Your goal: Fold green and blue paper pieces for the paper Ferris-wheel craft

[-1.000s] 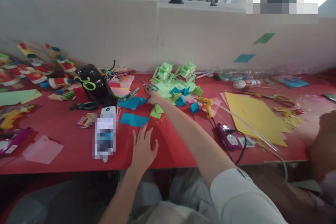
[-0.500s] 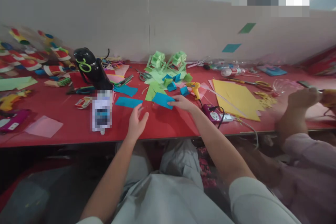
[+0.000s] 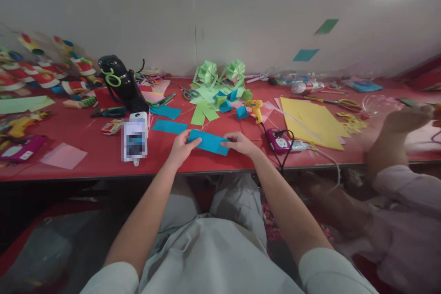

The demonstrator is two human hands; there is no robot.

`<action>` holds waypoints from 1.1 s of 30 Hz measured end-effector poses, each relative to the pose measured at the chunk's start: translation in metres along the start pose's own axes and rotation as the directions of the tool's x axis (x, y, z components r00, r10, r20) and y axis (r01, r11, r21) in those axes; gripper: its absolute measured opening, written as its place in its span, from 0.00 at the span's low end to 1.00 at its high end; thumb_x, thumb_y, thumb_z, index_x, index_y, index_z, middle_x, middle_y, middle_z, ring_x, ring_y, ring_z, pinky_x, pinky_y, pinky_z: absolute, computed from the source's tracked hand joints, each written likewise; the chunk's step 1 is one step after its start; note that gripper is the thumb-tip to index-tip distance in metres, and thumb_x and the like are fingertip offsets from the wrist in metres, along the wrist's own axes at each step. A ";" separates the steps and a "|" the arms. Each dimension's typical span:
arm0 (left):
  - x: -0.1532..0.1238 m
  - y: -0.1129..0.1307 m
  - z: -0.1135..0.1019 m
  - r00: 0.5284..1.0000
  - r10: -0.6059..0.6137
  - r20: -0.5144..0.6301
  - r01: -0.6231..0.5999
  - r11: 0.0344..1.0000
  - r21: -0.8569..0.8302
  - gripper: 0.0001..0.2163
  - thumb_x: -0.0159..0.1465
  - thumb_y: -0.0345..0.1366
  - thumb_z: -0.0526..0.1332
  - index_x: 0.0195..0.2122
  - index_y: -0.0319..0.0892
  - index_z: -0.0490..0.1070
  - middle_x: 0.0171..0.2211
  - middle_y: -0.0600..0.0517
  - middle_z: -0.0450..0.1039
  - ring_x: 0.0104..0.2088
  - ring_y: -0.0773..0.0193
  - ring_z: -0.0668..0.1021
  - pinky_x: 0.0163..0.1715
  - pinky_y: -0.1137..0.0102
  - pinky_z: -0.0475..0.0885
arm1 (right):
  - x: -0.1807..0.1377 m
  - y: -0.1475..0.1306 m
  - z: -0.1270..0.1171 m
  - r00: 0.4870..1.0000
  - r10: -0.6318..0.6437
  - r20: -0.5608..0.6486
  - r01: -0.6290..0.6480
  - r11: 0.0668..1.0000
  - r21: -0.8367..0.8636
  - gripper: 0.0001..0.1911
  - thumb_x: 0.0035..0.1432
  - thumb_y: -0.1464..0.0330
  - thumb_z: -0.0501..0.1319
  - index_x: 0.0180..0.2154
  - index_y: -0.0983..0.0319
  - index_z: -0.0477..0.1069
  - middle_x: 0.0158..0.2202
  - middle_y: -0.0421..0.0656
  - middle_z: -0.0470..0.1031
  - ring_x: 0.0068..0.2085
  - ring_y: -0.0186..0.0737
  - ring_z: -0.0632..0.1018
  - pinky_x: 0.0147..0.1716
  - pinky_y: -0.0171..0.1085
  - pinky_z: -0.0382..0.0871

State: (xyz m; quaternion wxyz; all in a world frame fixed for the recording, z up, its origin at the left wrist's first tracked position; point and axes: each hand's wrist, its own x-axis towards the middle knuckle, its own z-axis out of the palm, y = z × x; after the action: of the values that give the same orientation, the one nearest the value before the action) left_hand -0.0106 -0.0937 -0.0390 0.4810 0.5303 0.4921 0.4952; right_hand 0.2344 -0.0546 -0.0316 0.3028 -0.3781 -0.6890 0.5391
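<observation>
A strip of blue paper (image 3: 209,143) is stretched between my two hands above the red table's near edge. My left hand (image 3: 182,148) pinches its left end with the thumb on top. At the other end, my right hand (image 3: 241,143) grips the right edge between thumb and fingers. Another blue strip (image 3: 168,126) lies flat just beyond my left hand. Green paper strips (image 3: 204,113) and small folded blue pieces (image 3: 242,112) are spread past the held paper. Farther back stand two folded light-green paper shapes (image 3: 207,72).
A yellow glue gun (image 3: 255,109) and a purple power box (image 3: 278,141) with cables sit to the right, near yellow sheets (image 3: 310,121). On the left are a phone (image 3: 136,138) and a black bottle (image 3: 122,83). A co-worker's arm (image 3: 391,138) reaches in at far right.
My left hand has closed on the blue paper's left end. The paper has come nearer to me, now held by both hands, where only my right hand had it before.
</observation>
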 end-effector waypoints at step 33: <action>0.002 -0.004 -0.005 0.994 0.090 -0.068 -0.073 0.971 0.229 0.13 0.63 0.47 0.63 0.40 0.44 0.79 0.36 0.49 0.78 0.29 0.64 0.72 0.29 0.71 0.68 | -0.003 0.029 0.003 0.943 0.002 -0.333 0.037 0.993 0.110 0.16 0.51 0.58 0.68 0.41 0.58 0.82 0.37 0.43 0.82 0.35 0.38 0.78 0.36 0.37 0.72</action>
State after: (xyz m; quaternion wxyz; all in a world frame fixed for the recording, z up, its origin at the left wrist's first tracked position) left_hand -0.0157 -0.0916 -0.0427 0.3771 0.5817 0.5415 0.4756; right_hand 0.2387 -0.0546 -0.0605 0.4408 -0.4396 -0.5992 0.5035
